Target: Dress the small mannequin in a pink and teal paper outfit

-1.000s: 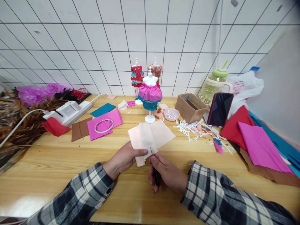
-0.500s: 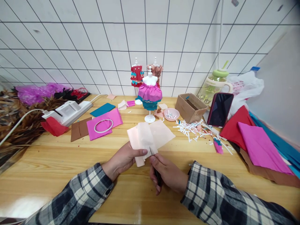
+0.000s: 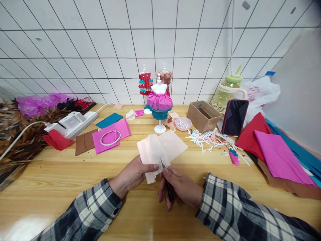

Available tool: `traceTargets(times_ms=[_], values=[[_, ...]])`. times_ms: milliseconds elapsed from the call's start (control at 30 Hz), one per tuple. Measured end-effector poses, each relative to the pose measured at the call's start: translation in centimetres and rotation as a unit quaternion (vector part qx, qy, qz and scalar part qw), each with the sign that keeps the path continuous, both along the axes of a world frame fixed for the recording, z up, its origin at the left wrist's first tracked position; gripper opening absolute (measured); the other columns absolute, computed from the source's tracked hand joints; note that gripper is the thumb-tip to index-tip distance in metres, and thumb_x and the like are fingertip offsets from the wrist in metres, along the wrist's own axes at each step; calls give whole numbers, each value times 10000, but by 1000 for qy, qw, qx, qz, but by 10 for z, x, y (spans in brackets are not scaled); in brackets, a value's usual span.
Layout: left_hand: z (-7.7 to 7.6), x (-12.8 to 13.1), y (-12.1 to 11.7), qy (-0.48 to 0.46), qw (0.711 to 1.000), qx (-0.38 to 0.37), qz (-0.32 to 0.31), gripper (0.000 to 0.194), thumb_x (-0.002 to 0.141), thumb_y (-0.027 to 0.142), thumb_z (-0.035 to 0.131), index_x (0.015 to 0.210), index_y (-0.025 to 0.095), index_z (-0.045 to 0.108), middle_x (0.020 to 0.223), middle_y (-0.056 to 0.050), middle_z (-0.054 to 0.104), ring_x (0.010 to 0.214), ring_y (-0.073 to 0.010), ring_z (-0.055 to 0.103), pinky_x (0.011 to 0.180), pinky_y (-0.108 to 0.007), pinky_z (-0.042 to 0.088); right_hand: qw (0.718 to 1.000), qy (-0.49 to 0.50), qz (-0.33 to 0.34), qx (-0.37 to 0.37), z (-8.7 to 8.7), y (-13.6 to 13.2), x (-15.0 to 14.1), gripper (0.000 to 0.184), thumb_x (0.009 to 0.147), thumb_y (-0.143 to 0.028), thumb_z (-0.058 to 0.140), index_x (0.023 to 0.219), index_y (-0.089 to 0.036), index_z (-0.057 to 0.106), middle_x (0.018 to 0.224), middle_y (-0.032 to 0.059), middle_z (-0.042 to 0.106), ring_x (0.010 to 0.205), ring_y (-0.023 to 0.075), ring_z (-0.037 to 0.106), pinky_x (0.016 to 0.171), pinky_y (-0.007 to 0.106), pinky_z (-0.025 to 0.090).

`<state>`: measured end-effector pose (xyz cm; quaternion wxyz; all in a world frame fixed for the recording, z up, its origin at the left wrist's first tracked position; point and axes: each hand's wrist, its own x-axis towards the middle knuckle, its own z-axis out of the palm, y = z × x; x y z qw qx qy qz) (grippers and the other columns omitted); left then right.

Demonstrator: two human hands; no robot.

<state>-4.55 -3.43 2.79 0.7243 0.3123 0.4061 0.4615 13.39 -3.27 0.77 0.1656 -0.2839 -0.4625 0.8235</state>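
at the middle of the counter, just in front of the nearest dress form, i hold the pale sheets. my left hand is closed on their near left edge, thumb laid flat on top and fingers underneath. my right hand is wrapped around the dark scissors, with a thin blade pointing up and away from me over the sheets; how far it has cut i cannot tell. my two hands are near each other but not touching. the nearest form wears pink over blue, and behind it stand a red form and a brown one. right of them sit a small dish, a box and a heap of scraps, with a phone propped upright in front of a bottle. to my left, a ring lies on a pink sheet, beside a brown sheet and a blue one.
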Motion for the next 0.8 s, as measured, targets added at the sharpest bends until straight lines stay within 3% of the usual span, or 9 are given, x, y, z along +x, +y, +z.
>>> traceTargets(times_ms=[300, 500, 800], values=[[0, 2, -1, -5, 1000, -11, -9, 428, 614, 153, 840, 1010, 116, 684, 934, -116, 741, 810, -225, 687, 755, -322, 525, 999, 30, -21, -24, 3, 1, 1, 573, 771, -776, 509, 876, -227, 387, 490, -111, 500, 331, 78, 448, 406, 270, 510], [2, 3, -1, -2, 1000, 1, -11, 429, 616, 159, 840, 1013, 117, 685, 888, -109, 746, 784, -211, 682, 770, -313, 513, 999, 14, -31, -35, 6, 4, 3, 524, 809, -741, 487, 854, -226, 404, 471, -132, 405, 300, 50, 317, 339, 212, 412], [-3, 2, -2, 6, 1000, 15, -24, 467, 636, 194, 838, 1063, 105, 672, 971, -137, 740, 898, -262, 681, 853, -362, 489, 999, -15, -47, -21, 8, 2, 1, 561, 762, -772, 511, 751, -230, 366, 446, -134, 369, 286, 39, 277, 298, 188, 339]])
